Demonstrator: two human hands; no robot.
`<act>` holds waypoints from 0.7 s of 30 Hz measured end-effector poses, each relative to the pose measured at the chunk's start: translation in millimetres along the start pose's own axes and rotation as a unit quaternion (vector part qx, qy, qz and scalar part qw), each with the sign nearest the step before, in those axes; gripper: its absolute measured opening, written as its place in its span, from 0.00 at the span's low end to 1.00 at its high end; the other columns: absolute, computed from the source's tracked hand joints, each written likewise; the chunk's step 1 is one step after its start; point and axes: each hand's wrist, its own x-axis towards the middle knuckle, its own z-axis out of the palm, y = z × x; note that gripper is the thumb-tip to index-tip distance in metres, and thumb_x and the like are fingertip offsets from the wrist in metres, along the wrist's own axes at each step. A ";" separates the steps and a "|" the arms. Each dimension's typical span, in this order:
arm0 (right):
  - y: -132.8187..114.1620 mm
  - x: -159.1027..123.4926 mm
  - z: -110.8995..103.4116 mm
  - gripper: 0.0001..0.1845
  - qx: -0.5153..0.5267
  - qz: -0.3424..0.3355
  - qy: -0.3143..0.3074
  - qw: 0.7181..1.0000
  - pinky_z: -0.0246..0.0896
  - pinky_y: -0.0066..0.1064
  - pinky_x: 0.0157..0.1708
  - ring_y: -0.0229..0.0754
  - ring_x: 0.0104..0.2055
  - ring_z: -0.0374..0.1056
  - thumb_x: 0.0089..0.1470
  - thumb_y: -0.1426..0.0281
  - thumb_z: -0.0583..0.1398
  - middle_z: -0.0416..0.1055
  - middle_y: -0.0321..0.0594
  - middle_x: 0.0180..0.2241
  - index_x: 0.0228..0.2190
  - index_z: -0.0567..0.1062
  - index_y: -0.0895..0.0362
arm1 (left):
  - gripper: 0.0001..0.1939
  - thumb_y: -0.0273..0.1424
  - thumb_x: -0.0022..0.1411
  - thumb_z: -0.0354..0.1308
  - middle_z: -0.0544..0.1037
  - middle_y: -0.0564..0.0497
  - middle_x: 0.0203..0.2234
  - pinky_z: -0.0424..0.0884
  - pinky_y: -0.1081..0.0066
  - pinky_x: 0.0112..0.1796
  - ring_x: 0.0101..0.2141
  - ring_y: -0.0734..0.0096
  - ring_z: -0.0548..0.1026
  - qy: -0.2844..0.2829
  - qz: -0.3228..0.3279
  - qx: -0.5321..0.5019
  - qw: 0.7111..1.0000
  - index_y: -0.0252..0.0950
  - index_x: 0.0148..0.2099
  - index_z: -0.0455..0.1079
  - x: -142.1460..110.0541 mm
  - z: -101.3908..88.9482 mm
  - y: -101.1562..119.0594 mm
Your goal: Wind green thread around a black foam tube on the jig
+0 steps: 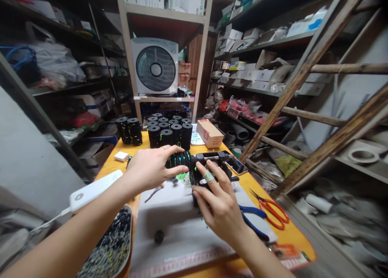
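Observation:
My left hand (pixel 148 166) reaches over the table, its thumb and fingers wrapped round a black ribbed spool (pixel 179 160) with shiny green bits. The spool lies on its side against a black device (pixel 226 158) that carries a metal rod (pixel 212 157). My right hand (pixel 217 197) is closed on the near side of this device, fingertips just below the rod and thumb lower down. A ring sits on one finger. What lies under the right fingertips is hidden. Small green pieces (pixel 183 177) are on the white sheet behind the hands.
Several black spools (pixel 166 136) stand at the table's back beside a cardboard box (pixel 209 133). On the right lie a phone (pixel 237 166), red-handled scissors (pixel 274 213) and blue-handled pliers (pixel 254 221). A tray of small parts (pixel 130 229) and a white power bank (pixel 95 190) are left.

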 end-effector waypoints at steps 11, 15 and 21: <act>22.6 4.5 -30.8 0.18 0.041 -0.048 0.115 0.991 0.56 0.51 0.52 0.53 0.53 0.60 0.50 0.82 0.58 0.70 0.46 0.47 0.43 0.72 0.56 | 0.21 0.50 0.65 0.49 0.76 0.48 0.48 0.67 0.63 0.40 0.45 0.55 0.74 0.137 0.036 -0.182 0.973 0.44 0.53 0.68 -3.8 4.2 -8.8; 17.9 63.4 -43.3 0.17 0.083 -0.027 0.082 0.993 0.54 0.47 0.55 0.48 0.54 0.60 0.57 0.79 0.55 0.68 0.47 0.49 0.48 0.67 0.57 | 0.19 0.39 0.71 0.41 0.75 0.45 0.44 0.65 0.61 0.50 0.48 0.59 0.72 0.331 0.096 -0.461 0.818 0.37 0.47 0.69 -8.0 7.6 -19.9; 1.5 171.1 -5.8 0.27 0.182 -0.076 -0.303 0.932 0.58 0.45 0.55 0.48 0.55 0.63 0.58 0.55 0.58 0.68 0.49 0.53 0.52 0.68 0.60 | 0.27 0.36 0.72 0.35 0.73 0.49 0.23 0.71 0.66 0.41 0.31 0.67 0.73 0.328 0.076 -0.823 0.457 0.32 0.38 0.76 -16.0 -0.2 -37.6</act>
